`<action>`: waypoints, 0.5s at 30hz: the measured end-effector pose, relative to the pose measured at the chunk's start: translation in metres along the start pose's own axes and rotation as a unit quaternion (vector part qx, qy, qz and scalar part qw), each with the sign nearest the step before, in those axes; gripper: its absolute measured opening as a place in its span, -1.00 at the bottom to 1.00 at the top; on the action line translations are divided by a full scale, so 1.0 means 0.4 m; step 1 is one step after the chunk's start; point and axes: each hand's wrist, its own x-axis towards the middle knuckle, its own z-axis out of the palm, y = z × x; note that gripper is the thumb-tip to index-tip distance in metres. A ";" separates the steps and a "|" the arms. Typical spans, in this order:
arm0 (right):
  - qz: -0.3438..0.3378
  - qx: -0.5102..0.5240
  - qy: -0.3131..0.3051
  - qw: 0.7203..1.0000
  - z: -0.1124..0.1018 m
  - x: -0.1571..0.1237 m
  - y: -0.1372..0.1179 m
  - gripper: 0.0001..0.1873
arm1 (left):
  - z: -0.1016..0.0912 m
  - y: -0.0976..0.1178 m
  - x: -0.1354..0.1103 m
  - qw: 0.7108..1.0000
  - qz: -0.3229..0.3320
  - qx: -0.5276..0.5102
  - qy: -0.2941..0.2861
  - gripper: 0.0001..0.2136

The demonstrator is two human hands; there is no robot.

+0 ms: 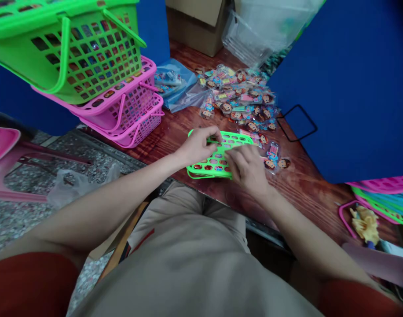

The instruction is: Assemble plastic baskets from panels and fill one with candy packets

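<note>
A small bright green plastic basket (217,162) with a lid full of oval holes sits at the table's near edge; colourful contents show faintly through the holes. My left hand (201,143) rests over the lid's left part, its fingers and thumb bent in a pinch on the lid. Over the right part, my right hand (247,165) is closed, fingers curled down and slightly blurred; whatever is in them is hidden. Just beyond the right hand lie a few small packets with a cartoon doll figure (272,152), and behind them spreads a pile of similar packets (241,94).
Filled pink baskets (135,103) are stacked at left, with a larger-looking green basket (92,53) on top. A blue plastic bag (178,81) lies beside the pile. Blue bins (360,88) flank the right. Cardboard box (198,31) behind; pink stool (13,176) at lower left.
</note>
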 end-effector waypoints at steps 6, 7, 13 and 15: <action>-0.057 0.105 -0.060 0.991 -0.054 -0.118 0.020 -0.61 | -0.019 0.014 -0.059 0.990 0.096 0.098 -0.016 -0.88; -0.055 0.111 -0.062 0.990 -0.059 -0.126 0.027 -0.61 | -0.027 0.011 -0.074 0.985 0.127 0.107 -0.042 -0.90; -0.038 0.095 -0.054 0.993 -0.061 -0.134 0.044 -0.64 | -0.072 -0.020 -0.149 0.940 0.221 0.221 -0.137 -0.61; -0.044 0.071 -0.051 0.995 -0.052 -0.143 0.052 -0.64 | -0.075 -0.028 -0.158 0.926 0.230 0.260 -0.146 -0.62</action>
